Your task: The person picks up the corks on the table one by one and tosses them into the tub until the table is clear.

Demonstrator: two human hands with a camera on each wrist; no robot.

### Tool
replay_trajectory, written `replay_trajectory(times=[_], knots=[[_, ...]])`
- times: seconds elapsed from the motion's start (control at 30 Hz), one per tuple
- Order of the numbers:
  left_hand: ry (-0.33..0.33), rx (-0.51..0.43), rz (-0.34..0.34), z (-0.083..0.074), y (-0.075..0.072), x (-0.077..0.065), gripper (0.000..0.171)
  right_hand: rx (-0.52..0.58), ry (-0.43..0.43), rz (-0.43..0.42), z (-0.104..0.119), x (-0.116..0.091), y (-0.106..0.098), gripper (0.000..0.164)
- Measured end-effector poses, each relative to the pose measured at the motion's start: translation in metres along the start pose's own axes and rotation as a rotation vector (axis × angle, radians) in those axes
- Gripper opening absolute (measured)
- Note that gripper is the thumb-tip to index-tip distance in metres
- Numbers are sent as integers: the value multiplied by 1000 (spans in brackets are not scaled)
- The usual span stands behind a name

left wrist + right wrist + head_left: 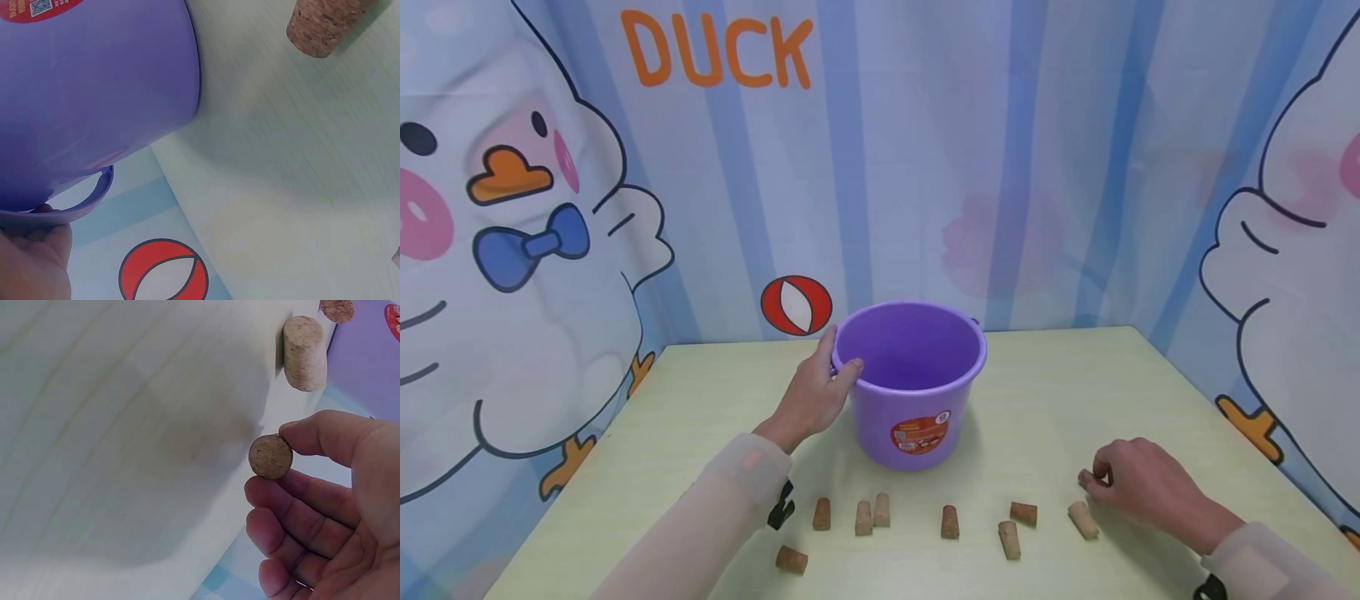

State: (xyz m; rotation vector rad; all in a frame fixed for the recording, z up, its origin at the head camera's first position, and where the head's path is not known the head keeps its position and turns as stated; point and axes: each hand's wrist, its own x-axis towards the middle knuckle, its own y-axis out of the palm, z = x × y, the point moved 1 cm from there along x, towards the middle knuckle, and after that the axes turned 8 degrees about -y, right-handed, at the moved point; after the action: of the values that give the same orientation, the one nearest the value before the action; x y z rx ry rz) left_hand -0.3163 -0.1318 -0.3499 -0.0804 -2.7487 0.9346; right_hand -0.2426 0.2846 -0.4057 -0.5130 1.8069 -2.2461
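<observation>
A purple bucket (910, 429) with a red label stands on the table, its mouth facing up. My left hand (814, 392) grips its left rim, thumb over the edge. In the left wrist view, the fingers curl at the bucket's side by a curved purple handle (94, 201). At the right, my right hand (1150, 487) pinches a cork (270, 456) between thumb and index finger, close over the table. A paler cork (1082, 521) lies just beside that hand.
Several corks lie in a loose row in front of the bucket, among them a brown cork (950, 522) and a darker cork (792, 560) nearer the front left. Behind the pale table (737, 375) hangs a duck-printed cloth (910, 167).
</observation>
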Motion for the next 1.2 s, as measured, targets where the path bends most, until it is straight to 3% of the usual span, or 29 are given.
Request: replay_trajectory(times=[1.2], knots=[[-11,27,-15,-1,1,-1,77,66,-46,-177,23,10,-37,16]])
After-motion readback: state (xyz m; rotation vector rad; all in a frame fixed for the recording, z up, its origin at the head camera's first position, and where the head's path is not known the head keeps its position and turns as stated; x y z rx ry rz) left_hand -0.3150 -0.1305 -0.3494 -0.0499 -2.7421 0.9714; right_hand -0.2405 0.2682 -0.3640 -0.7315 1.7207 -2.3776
